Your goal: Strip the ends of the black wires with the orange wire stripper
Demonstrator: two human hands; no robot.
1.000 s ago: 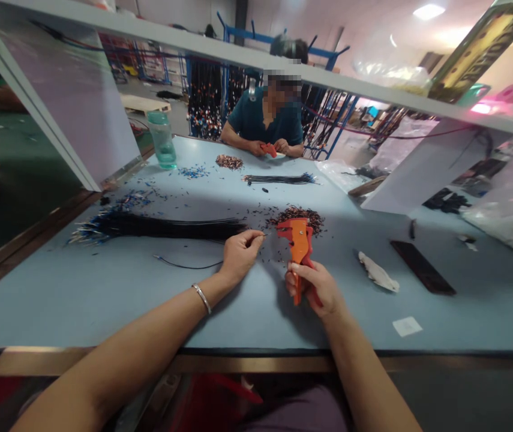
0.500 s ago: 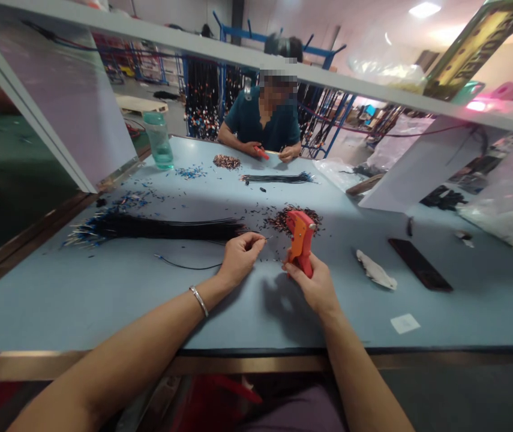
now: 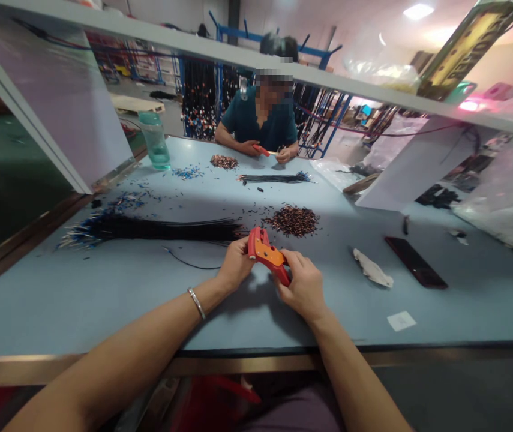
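Note:
My right hand [image 3: 302,281] is wrapped round the handles of a red and orange wire stripper [image 3: 267,253], whose head points up and to the left. The tool's jaw end meets the fingers of my left hand [image 3: 234,264], which are pinched on a thin black wire [image 3: 193,264]. That wire trails left over the table to a blue end; its other end is hidden behind the stripper. Just beyond my left hand lies a thick bundle of black wires [image 3: 161,229] with blue and silvery ends at the left. Past the tool is a heap of small dark and coppery offcuts [image 3: 296,221].
Blue bits [image 3: 125,201] are scattered at the left, near a green bottle [image 3: 159,150]. Opposite, a co-worker [image 3: 260,123] holds a red tool behind a smaller wire bundle [image 3: 278,177]. A phone [image 3: 416,262], a crumpled white scrap [image 3: 372,268] and a paper square [image 3: 401,321] lie right.
My right hand has turned the wire stripper leftward and brought its head to my left fingertips. The left hand keeps its pinch on the wire, almost in the same place.

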